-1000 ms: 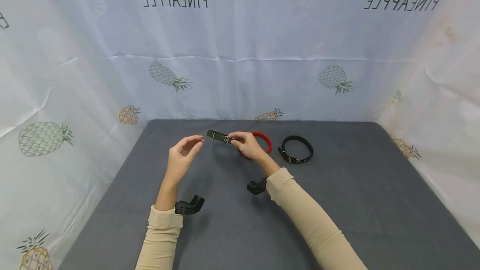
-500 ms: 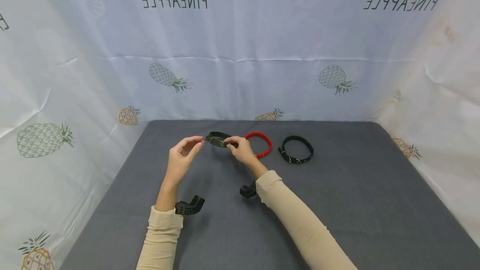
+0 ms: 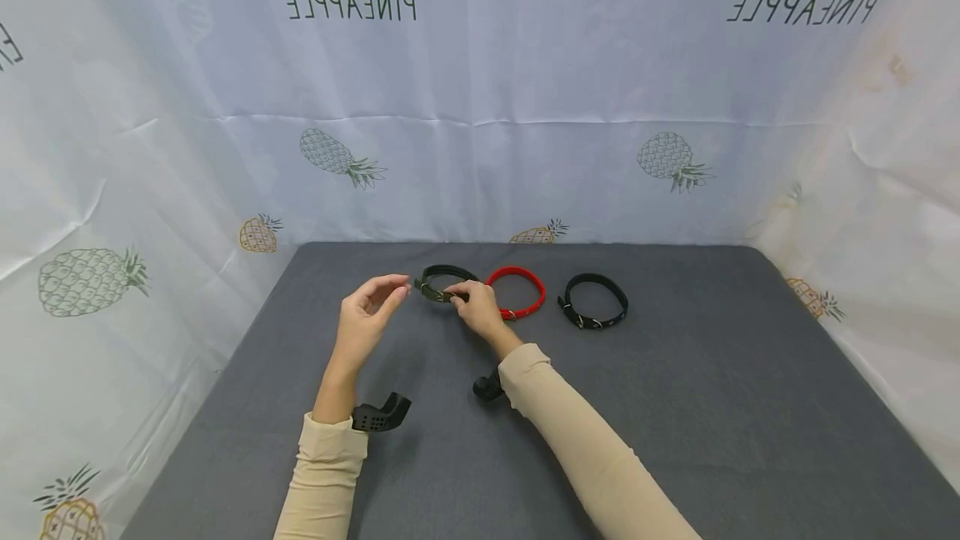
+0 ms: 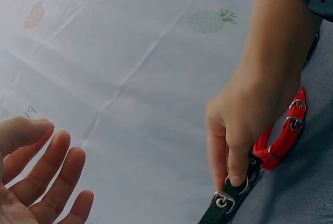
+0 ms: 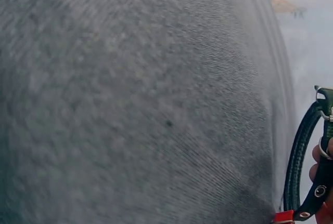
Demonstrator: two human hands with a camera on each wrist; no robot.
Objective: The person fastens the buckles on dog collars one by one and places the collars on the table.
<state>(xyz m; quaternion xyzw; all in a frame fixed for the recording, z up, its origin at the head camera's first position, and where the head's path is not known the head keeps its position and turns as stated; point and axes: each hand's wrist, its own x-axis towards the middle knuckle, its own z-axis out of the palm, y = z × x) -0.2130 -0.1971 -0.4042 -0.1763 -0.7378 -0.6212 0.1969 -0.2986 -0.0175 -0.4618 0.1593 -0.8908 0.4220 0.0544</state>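
A dark green buckled collar (image 3: pixel 433 292), formed into a ring, lies at the back of the table. My right hand (image 3: pixel 480 311) pinches it near its metal buckle between thumb and fingers. In the left wrist view that buckle and a ring show just below the fingertips. Only the fingertips appear in the right wrist view, at the edge beside the collar (image 5: pixel 295 156). To the collar's left, my left hand (image 3: pixel 363 319) is raised with relaxed, slightly bent fingers and holds nothing. Right beside the green collar is a red collar (image 3: pixel 542 297), partly behind my right hand.
A black buckled collar (image 3: pixel 622 297) lies in a ring to the right of the red one. The dark grey table (image 3: pixel 712 390) stretches toward me. Behind and at the sides hangs a pale curtain (image 3: pixel 480 73) printed with pineapples.
My right hand has moved left and down with the green collar, lowering it so its ring now shows beside the red collar. More of the red collar is uncovered. The left hand stays put.
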